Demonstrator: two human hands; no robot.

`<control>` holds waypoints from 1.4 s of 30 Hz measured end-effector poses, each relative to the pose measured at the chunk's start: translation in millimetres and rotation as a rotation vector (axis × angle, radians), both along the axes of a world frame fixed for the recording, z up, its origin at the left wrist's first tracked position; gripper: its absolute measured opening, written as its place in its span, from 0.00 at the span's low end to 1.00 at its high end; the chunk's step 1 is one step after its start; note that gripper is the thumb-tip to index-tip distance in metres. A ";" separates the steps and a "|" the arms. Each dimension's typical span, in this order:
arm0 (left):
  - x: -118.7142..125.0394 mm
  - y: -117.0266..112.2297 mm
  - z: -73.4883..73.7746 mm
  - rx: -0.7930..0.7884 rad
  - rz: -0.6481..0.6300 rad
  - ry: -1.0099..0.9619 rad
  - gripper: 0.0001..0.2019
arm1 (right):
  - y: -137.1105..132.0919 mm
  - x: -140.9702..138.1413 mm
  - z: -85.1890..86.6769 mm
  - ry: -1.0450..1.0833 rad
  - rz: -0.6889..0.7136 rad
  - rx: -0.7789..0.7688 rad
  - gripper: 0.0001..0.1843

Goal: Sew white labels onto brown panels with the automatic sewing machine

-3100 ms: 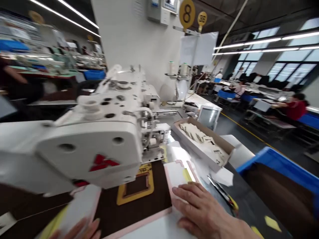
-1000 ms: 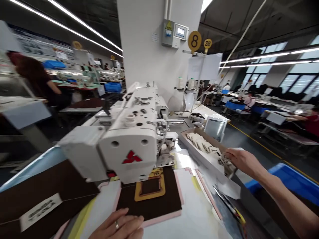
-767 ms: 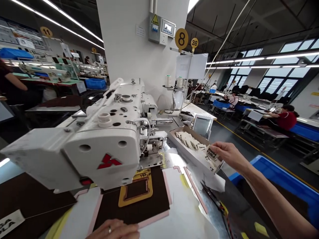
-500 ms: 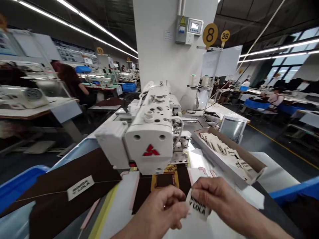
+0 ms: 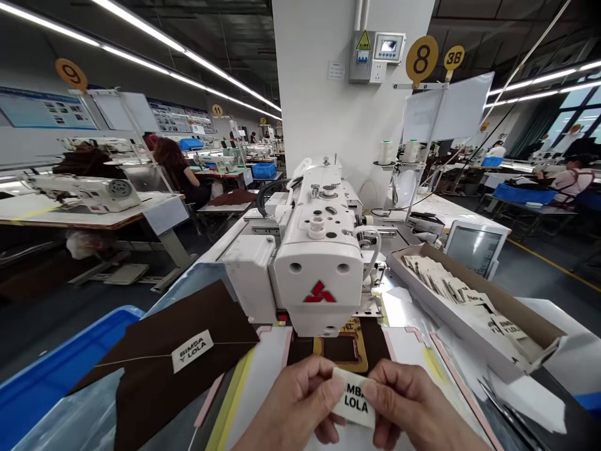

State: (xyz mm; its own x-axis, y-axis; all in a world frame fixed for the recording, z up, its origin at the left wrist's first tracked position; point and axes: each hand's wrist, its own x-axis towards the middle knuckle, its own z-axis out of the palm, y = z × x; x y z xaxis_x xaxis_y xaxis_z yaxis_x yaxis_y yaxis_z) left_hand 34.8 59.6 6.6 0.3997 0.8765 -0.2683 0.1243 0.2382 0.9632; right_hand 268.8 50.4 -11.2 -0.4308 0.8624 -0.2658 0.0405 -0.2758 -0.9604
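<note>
Between my two hands is a small cream fabric label (image 5: 353, 401) with black lettering. My left hand (image 5: 305, 398) pinches its left edge, and my right hand (image 5: 399, 398) pinches its right edge. Just beyond the fingers lies a yellow template frame (image 5: 363, 357) on dark brown fabric (image 5: 375, 341), under the head of a white sewing machine (image 5: 319, 275). To the left, a dark brown fabric piece (image 5: 154, 332) carries a similar label (image 5: 192, 351) along a light thread line.
A long cardboard box (image 5: 469, 338) of labels stands at the right, with tweezers (image 5: 509, 410) nearer me. A grey screen (image 5: 473, 247) sits behind the box. A blue bin (image 5: 70, 382) is at the lower left. People work at other tables farther back.
My left hand has taken hold of the label's left edge, so both hands now hold it, stretched flatter. The view has turned slightly left.
</note>
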 end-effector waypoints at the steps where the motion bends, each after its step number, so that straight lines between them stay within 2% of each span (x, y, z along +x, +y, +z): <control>1: -0.6 1.0 0.7 0.011 0.002 0.013 0.27 | 1.0 -0.9 -0.1 -0.005 0.005 0.011 0.30; 7: -3.8 3.1 3.4 0.051 0.007 0.033 0.26 | 7.0 -3.3 0.4 -0.079 0.035 0.072 0.29; 10: -1.9 4.5 0.0 -0.015 0.008 0.020 0.28 | 8.3 -5.5 -1.7 -0.093 0.036 0.065 0.30; 14: -1.6 9.8 -4.0 -0.132 -0.055 0.000 0.33 | 15.9 -7.6 -6.0 -0.109 0.008 0.017 0.33; 16: -6.5 12.5 -3.1 -0.159 -0.062 0.047 0.36 | 26.4 -7.6 -6.6 -0.158 -0.016 -0.020 0.34; 18: -15.5 14.4 -0.7 -0.135 -0.060 0.175 0.34 | 41.8 -7.5 -5.2 -0.236 -0.040 -0.049 0.32; 21: -33.8 15.5 2.3 0.071 -0.077 0.452 0.24 | 67.2 -9.5 -0.7 -0.331 -0.049 -0.071 0.23; 24: -50.5 16.2 2.3 0.534 -0.090 0.671 0.22 | 85.1 -14.4 4.7 -0.384 -0.005 -0.092 0.14; 26: -56.3 17.5 1.0 0.862 -0.117 0.706 0.18 | 90.6 -18.4 8.2 -0.417 0.027 -0.093 0.11; 28: -57.0 19.9 -1.8 1.098 -0.152 0.705 0.13 | 92.4 -22.1 11.0 -0.442 0.051 -0.077 0.09; 32: -49.6 26.4 -12.4 1.371 -0.109 0.684 0.14 | 92.4 -25.9 12.8 -0.492 0.078 -0.046 0.11; 35: -45.7 29.3 -15.1 1.429 -0.127 0.682 0.18 | 93.1 -26.6 12.0 -0.528 0.089 -0.030 0.12; 38: -44.6 30.0 -7.1 1.315 -0.311 0.819 0.16 | 93.6 -27.6 11.1 -0.554 0.103 -0.011 0.11; 42: -42.0 33.3 3.5 1.129 -0.469 0.922 0.26 | 92.4 -28.6 13.7 -0.589 0.129 0.028 0.11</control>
